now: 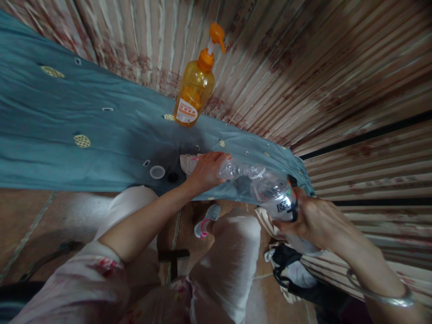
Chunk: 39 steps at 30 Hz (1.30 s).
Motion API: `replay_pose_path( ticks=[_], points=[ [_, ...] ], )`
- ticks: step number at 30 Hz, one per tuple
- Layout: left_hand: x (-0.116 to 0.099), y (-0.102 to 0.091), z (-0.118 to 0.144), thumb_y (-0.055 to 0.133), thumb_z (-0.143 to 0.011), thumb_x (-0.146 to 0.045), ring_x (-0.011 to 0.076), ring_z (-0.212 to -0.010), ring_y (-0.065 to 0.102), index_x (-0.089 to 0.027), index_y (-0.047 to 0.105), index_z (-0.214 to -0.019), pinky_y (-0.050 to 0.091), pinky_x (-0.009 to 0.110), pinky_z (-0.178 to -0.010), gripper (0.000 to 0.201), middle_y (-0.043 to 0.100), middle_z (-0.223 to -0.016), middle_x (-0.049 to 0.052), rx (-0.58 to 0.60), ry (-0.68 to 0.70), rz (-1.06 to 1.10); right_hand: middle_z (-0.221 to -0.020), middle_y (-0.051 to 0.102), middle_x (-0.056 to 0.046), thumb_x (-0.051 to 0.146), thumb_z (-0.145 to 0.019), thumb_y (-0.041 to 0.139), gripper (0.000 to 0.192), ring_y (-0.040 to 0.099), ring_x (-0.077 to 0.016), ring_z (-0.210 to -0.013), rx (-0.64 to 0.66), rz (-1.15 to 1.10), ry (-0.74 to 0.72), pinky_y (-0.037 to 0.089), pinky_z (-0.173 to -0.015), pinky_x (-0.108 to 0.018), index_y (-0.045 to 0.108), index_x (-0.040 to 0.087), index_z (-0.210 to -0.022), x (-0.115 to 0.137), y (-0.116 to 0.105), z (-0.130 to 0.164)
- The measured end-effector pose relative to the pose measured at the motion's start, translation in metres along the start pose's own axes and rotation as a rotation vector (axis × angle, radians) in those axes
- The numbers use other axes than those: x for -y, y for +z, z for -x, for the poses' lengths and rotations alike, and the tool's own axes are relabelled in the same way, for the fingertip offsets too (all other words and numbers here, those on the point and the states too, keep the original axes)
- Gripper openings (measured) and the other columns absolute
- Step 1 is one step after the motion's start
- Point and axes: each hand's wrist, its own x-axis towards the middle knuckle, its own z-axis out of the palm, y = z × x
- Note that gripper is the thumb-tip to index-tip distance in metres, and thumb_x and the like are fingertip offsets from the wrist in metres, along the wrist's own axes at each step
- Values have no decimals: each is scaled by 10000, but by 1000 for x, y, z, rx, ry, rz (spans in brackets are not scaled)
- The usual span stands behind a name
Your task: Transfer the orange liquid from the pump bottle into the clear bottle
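Observation:
My left hand (209,169) is wrapped round a small clear plastic bottle (230,170) that lies nearly sideways, its neck pointing right. My right hand (308,218) grips a larger clear plastic bottle (270,189) with a silver and black label, tilted so that its mouth faces the small bottle's neck. The two mouths meet or overlap; whether liquid passes between them I cannot tell. Left of my left hand, a white round lid (157,172) and a black cap (173,176) rest on the teal cloth (111,130).
An amber pump bottle (195,90) with an orange pump head stands on the cloth beyond my hands. A pleated patterned curtain (270,67) hangs behind and to the right. Below the cloth's edge are my knees, a shoe (206,221) and a dark bag (290,265) on the tiled floor.

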Motion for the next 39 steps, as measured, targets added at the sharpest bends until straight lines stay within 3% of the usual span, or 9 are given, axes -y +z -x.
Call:
replay_pose_path(
  ticks=[11, 39],
  points=[
    [-1, 0, -1, 791, -706, -184, 309, -1177, 646, -188, 596, -1262, 507, 440, -986, 588, 699, -1243, 111, 7, -2, -6, -611, 694, -101, 601, -746, 626, 536, 714, -330, -623, -38, 29, -10, 348, -497, -307, 540, 159, -1036, -1, 5, -1],
    [-1, 0, -1, 800, -699, -178, 316, -1180, 645, -186, 593, -1267, 505, 448, -995, 604, 701, -1239, 114, 18, -11, 1, -643, 712, -113, 568, -727, 652, 572, 726, -336, -652, 11, 9, 19, 365, -504, -307, 538, 136, -1084, 1, 0, -1]
  ],
)
